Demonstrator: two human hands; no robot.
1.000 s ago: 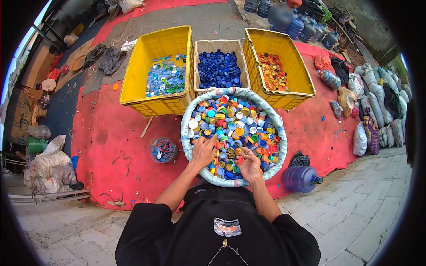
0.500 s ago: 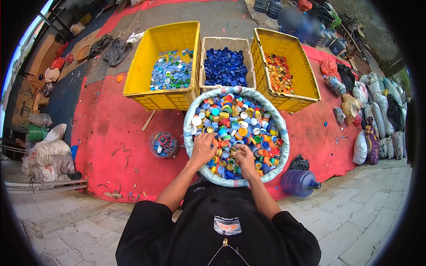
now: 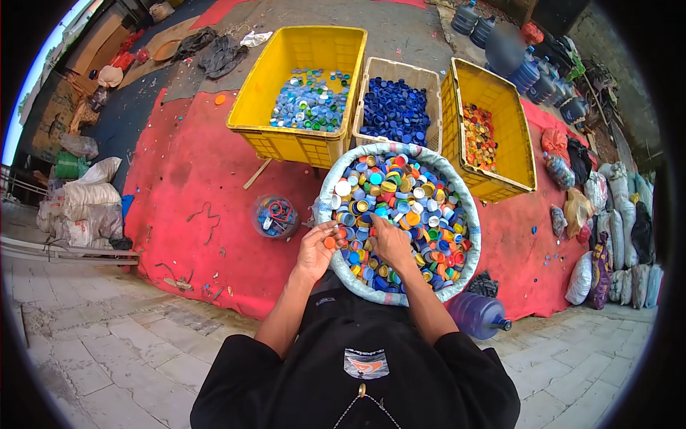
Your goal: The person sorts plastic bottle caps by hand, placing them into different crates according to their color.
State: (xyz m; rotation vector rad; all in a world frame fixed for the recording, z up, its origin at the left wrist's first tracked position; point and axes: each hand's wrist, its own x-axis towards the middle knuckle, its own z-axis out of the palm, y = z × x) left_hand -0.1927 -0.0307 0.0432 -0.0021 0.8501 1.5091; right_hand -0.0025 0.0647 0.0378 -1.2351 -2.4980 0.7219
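Note:
A round basket (image 3: 470, 207) with a pale cloth-wrapped rim stands before me, heaped with mixed bottle caps (image 3: 421, 214). My left hand (image 3: 314, 252) is at its left rim, palm partly turned up, its fingers curled round an orange bottle cap (image 3: 329, 243). Another red-orange cap shows by those fingertips. Over the left-middle of the heap, my right hand (image 3: 391, 244) reaches in with bent fingers pressed together. A dark blue cap lies at its fingertips; whether it is gripped is hidden.
Beyond the basket stand a yellow crate (image 3: 246, 118) with light-blue and green caps, a whitish crate (image 3: 434, 79) of dark blue caps, and another yellow crate (image 3: 525, 136) with red and yellow caps. A clear tub (image 3: 275, 218) sits left; a water jug (image 3: 477, 316) lies right.
My left hand has drawn back from the heap to the left rim, now turned up with orange caps showing. My right hand has moved further into the heap. The view has shifted.

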